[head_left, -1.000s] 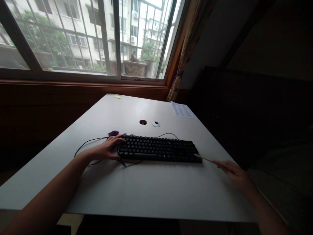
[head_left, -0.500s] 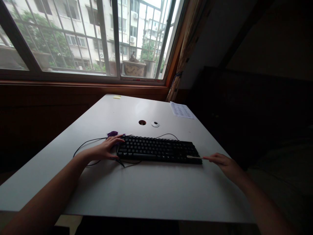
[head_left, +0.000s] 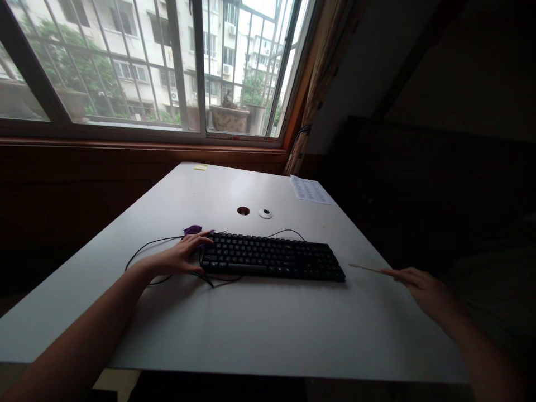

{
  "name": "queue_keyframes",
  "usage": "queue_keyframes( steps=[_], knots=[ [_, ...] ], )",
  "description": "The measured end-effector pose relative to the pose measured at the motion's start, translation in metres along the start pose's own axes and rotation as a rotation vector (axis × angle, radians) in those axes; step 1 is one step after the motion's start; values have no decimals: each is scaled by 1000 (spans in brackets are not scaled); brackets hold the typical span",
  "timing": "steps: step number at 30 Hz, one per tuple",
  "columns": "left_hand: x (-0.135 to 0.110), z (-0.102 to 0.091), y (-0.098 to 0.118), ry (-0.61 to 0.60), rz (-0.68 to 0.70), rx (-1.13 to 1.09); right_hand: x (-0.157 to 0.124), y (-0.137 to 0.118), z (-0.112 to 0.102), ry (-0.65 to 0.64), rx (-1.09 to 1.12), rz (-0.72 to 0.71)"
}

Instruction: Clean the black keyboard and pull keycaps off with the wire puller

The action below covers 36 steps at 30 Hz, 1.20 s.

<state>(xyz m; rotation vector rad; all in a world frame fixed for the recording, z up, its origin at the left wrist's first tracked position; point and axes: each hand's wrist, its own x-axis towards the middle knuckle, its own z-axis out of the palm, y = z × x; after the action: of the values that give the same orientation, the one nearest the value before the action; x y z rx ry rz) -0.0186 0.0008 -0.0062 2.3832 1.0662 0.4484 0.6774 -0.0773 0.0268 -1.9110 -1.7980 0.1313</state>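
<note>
A black keyboard [head_left: 272, 257] lies flat on the white table. My left hand [head_left: 186, 254] grips its left end, fingers over the far corner and thumb at the near corner. Out past the keyboard's right end, my right hand [head_left: 419, 282] pinches a thin, pale cotton swab [head_left: 364, 268]. The swab's slightly thicker tip points left, apart from the keys. Behind my left fingers is a bunched purple cloth-like thing [head_left: 192, 229], partly hidden.
Black cable [head_left: 153, 241] loops around the keyboard's left end. Farther back are a round hole [head_left: 243, 211] in the tabletop and its white cover [head_left: 265, 213]. A printed sheet [head_left: 312, 190] lies at the back right, a yellow note [head_left: 200, 167] at the back left.
My right hand has moved right with the cotton swab, taking its tip from above the keyboard's right keys to beyond its right edge. My left hand stays put.
</note>
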Motion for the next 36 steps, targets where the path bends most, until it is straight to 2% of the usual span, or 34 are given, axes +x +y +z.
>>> queue_keyframes(
  steps=[2, 4, 10, 15, 19, 22, 27, 36],
  knots=[
    [0, 0, 1, 5, -1, -9, -1, -13, 7, -52, 19, 5],
    [-1, -1, 3, 1, -7, -14, -1, -37, 19, -76, 60, -40],
    [-2, -2, 5, -8, -16, -49, 5, -149, 79, -218, 192, -354],
    [-2, -2, 4, -3, -12, -57, 8, -237, 134, -324, 314, -550],
    [-2, -2, 5, 11, 4, -78, 12, -292, 165, -353, 311, -637],
    [-1, -2, 6, 17, 2, -76, 16, -322, 179, -362, 245, -695],
    [0, 1, 3, 14, 7, -57, 23, -341, 188, -369, 156, -726],
    [0, 5, 3, 70, 33, -35, 23, -314, 173, -398, 72, -676]
  ],
)
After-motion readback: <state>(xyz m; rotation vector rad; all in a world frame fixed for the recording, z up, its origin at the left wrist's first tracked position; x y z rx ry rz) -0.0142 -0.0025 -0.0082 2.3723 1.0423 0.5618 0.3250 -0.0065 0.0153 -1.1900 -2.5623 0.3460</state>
